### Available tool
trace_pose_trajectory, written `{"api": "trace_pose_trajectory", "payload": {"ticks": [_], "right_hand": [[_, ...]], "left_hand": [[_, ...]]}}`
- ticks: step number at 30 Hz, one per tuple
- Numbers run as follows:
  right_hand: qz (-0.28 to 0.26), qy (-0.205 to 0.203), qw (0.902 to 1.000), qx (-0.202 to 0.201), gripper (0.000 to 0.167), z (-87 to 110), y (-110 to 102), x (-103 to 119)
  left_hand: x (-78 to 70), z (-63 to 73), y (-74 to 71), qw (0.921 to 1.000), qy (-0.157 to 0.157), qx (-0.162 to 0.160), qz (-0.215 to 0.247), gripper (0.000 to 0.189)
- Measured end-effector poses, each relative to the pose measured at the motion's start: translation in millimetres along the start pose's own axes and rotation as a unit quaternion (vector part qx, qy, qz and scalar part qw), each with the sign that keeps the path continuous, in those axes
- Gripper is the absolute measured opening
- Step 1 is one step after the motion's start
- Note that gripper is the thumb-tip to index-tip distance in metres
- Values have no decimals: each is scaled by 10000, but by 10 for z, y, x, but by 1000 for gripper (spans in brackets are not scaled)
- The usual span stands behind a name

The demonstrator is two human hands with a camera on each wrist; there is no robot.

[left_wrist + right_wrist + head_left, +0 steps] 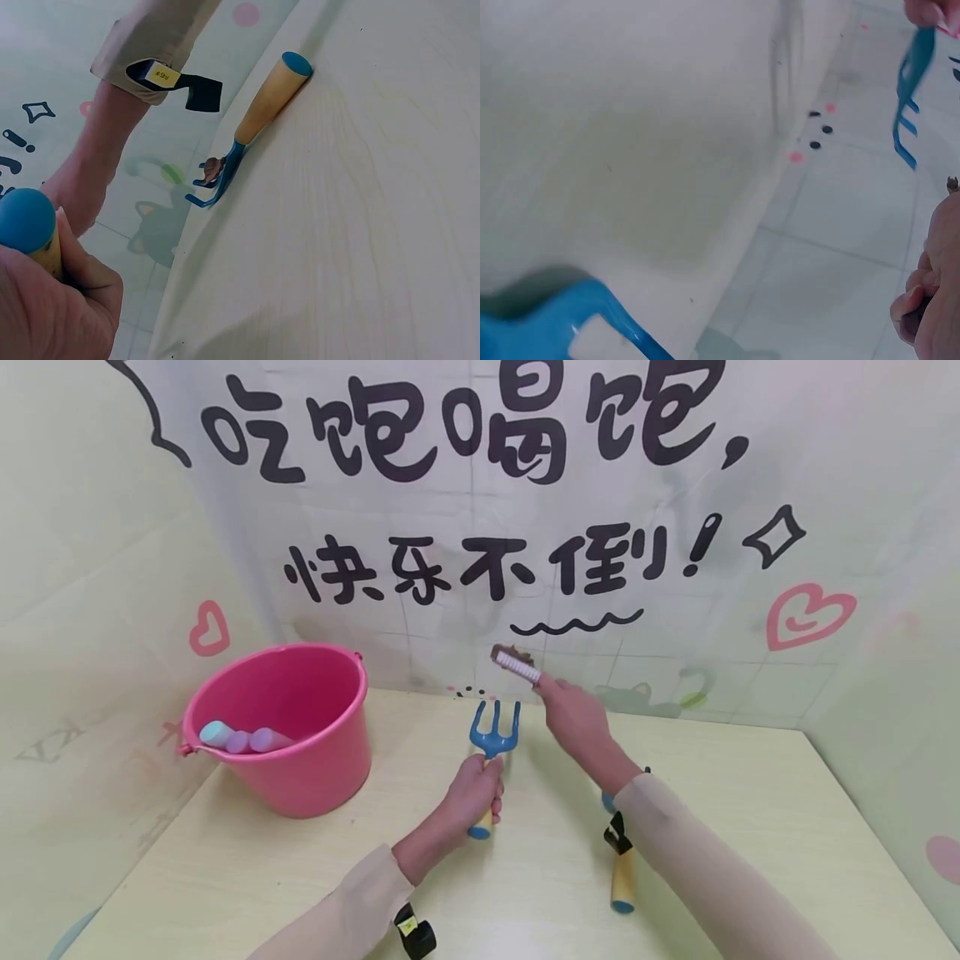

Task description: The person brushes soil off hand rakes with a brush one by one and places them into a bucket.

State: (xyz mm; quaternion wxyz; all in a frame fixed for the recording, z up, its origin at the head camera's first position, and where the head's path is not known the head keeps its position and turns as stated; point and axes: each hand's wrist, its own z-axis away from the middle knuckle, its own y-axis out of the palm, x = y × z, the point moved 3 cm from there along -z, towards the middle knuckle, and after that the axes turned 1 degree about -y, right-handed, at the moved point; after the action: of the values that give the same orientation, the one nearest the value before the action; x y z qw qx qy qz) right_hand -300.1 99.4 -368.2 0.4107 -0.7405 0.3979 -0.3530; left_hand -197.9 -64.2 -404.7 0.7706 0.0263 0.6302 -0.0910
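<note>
My left hand [471, 789] grips the wooden handle of a small garden fork [493, 739], its blue tines pointing up toward the back wall. In the left wrist view, the blue butt of that handle [28, 220] sticks out of the fist. Raised to the right, my right hand [581, 718] holds a brush [517, 665] with white bristles and a brown back; the palm hides its handle. Beneath the right forearm lies a second garden tool [623, 881] with a wooden handle. Its bent blue tines [225, 176] have a brown clump [214, 169] on them.
A pink bucket [330, 777] stands at the left, with several pastel blue and purple cylinders [247, 741] inside. The pale wooden tabletop [547, 893] meets a printed cloth wall [450, 635] at the back, with similar sheets at both sides.
</note>
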Motion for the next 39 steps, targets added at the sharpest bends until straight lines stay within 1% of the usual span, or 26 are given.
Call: {"api": "trace_pose_trajectory", "payload": {"ticks": [3,7,13,16,21,27,34,39], "right_hand": [[54,155,9999,31,18,-29,-128,-95],[163,213,9996,29,21,22,-220,-227],[-261,276,9991,-186,25,170,-283,-438],[-360,348,9985,-225,28,224,-299,-552],[-549,462,9972,-202,31,308,-336,-699],[-735,408,9959,-318,32,403,-411,-808],[-932,595,9938,-99,32,509,-435,-894],[-945,571,9939,-31,32,565,-416,-918]], "left_hand": [[-3,-1,-22,9999,122,-18,-59,22],[-16,0,-37,9999,136,67,-63,22],[-26,5,-96,9998,147,34,-104,21],[-29,14,-146,9998,109,10,-178,21],[-51,51,-225,9999,44,28,-155,20],[-78,88,-329,9999,19,-25,-163,21],[-92,99,-461,9995,-110,-63,-298,27],[-109,121,-507,9991,-202,-29,-382,28]]}}
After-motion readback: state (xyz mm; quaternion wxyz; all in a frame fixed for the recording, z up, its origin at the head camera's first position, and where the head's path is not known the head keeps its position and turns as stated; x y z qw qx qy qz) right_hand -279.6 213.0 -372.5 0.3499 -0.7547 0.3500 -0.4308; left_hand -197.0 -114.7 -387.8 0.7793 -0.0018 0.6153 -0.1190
